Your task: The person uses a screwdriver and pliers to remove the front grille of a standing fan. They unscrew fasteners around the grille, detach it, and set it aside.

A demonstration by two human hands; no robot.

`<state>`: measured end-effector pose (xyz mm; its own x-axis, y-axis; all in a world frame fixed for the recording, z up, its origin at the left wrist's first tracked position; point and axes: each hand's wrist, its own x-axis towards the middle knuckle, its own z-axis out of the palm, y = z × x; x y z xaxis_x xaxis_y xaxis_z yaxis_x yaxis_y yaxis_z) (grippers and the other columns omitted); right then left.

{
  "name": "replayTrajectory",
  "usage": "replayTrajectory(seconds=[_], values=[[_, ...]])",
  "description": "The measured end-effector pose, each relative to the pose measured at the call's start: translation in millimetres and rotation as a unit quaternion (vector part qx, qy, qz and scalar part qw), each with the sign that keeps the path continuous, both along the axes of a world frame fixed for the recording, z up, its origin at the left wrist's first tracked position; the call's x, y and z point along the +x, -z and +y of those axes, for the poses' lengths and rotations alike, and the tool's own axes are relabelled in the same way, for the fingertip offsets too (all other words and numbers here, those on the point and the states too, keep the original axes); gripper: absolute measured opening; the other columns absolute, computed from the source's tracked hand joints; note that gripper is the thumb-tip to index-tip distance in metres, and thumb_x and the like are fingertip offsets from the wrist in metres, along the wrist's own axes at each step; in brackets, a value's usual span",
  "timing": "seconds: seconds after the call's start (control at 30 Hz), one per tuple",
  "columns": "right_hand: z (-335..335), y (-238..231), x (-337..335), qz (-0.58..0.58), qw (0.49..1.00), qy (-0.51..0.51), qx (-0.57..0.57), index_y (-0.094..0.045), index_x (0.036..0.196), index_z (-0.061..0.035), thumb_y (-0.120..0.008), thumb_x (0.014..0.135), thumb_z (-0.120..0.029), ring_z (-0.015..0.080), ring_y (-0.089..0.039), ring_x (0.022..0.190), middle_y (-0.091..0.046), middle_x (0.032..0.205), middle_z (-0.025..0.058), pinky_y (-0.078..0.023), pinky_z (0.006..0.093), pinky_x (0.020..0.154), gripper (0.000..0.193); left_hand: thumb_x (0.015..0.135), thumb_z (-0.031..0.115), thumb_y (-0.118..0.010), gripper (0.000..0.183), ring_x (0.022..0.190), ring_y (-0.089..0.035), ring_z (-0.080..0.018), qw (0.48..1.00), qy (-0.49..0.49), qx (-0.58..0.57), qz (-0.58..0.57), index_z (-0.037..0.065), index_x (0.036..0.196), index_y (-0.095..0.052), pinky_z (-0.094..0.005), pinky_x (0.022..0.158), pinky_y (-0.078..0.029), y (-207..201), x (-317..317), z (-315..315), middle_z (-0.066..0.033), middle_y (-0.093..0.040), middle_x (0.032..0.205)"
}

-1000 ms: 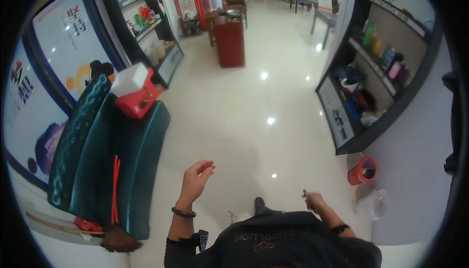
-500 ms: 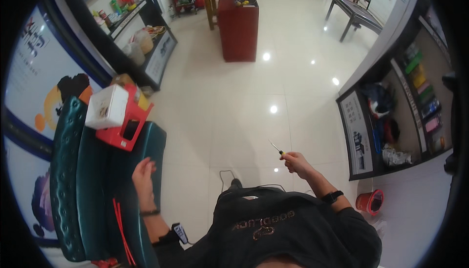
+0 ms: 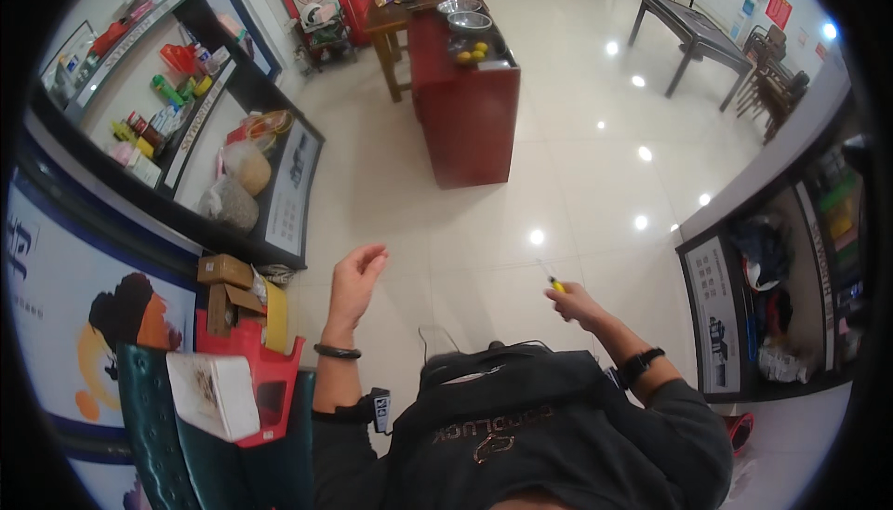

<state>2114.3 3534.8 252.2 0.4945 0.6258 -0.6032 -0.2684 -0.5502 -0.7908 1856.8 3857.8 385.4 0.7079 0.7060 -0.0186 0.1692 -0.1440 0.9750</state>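
Note:
My right hand (image 3: 577, 305) is closed around a small tool with a yellow and dark handle (image 3: 556, 285) and a thin, pale, pointed shaft, blurred here. Its tip points forward and slightly left; whether it is a knife or a screwdriver I cannot tell. My left hand (image 3: 356, 277) is raised over the floor, its fingers loosely bent and apart from the thumb, with nothing visible in it. Nearest to that hand, on the left, a white foam box (image 3: 212, 396) leans on a red plastic stool (image 3: 274, 370) upon a dark green padded seat (image 3: 153, 408).
Ahead stands a red counter (image 3: 465, 138) bearing metal bowls (image 3: 468, 22) and yellow fruit (image 3: 472, 54). Shelves with goods (image 3: 177, 119) line the left; a low shelf unit (image 3: 716, 324) flanks the right. Cardboard boxes (image 3: 228, 287) sit behind the stool. Dark tables (image 3: 693, 35) stand farther back.
The counter and shelves appear closer and the seat has slid lower in view. My left hand has moved forward and right, away from above the seat. My right hand still grips the tool.

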Motion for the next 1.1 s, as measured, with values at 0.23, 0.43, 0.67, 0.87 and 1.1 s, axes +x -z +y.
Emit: replayTrajectory(seconds=[0.23, 0.43, 0.67, 0.87, 1.1], values=[[282, -43, 84, -0.122, 0.978, -0.161, 0.047, -0.056, 0.076, -0.001, -0.063, 0.089, -0.036, 0.0123, -0.05, 0.058, -0.055, 0.066, 0.0038, -0.043, 0.031, 0.055, 0.038, 0.092, 0.012, -0.061, 0.028, 0.092, -0.062, -0.0117, 0.998, -0.042, -0.022, 0.03, -0.002, 0.116, -0.063, -0.0238, 0.081, -0.049, 35, 108, 256, -0.0065, -0.067, 0.101], [370, -22, 150, -0.001, 0.999, 0.047, 0.006, -0.05, 0.075, -0.0073, -0.062, 0.093, -0.028, 0.0072, -0.042, 0.051, -0.046, 0.061, -0.0015, -0.034, 0.0245, 0.045, 0.03, 0.093, 0.025, -0.062, 0.036, 0.087, -0.061, -0.0122, 0.989, 0.022, -0.121, 0.076, 0.003, 0.121, -0.06, -0.024, 0.072, -0.048, 105, 291, 468, -0.0042, -0.066, 0.104], [429, -9, 216, 0.067, 0.969, 0.225, -0.08, -0.052, 0.076, -0.007, -0.062, 0.091, -0.027, 0.0071, -0.044, 0.051, -0.048, 0.062, -0.0021, -0.035, 0.0242, 0.044, 0.027, 0.095, 0.04, -0.056, 0.054, 0.104, -0.058, -0.023, 0.937, 0.037, -0.339, 0.082, 0.01, 0.137, -0.043, -0.0374, 0.083, -0.049, 221, 522, 599, -0.0068, -0.05, 0.133], [592, 7, 326, -0.016, 0.985, 0.122, -0.12, -0.053, 0.076, -0.0023, -0.064, 0.089, -0.028, 0.0106, -0.044, 0.055, -0.051, 0.063, 0.0005, -0.037, 0.0282, 0.05, 0.031, 0.1, 0.05, -0.04, 0.057, 0.114, -0.051, -0.0268, 0.878, 0.0, -0.462, 0.126, 0.008, 0.138, -0.041, -0.0437, 0.096, -0.041, 320, 618, 642, -0.007, -0.045, 0.138], [757, 15, 394, -0.104, 0.979, 0.142, -0.101, -0.053, 0.08, -0.0021, -0.063, 0.092, -0.026, 0.0074, -0.042, 0.062, -0.047, 0.064, -0.0016, -0.036, 0.0276, 0.055, 0.029, 0.101, 0.051, -0.033, 0.057, 0.114, -0.051, -0.0236, 0.829, -0.017, -0.531, 0.174, 0.007, 0.134, -0.047, -0.0392, 0.098, -0.04, 372, 695, 690, -0.0083, -0.054, 0.128]])
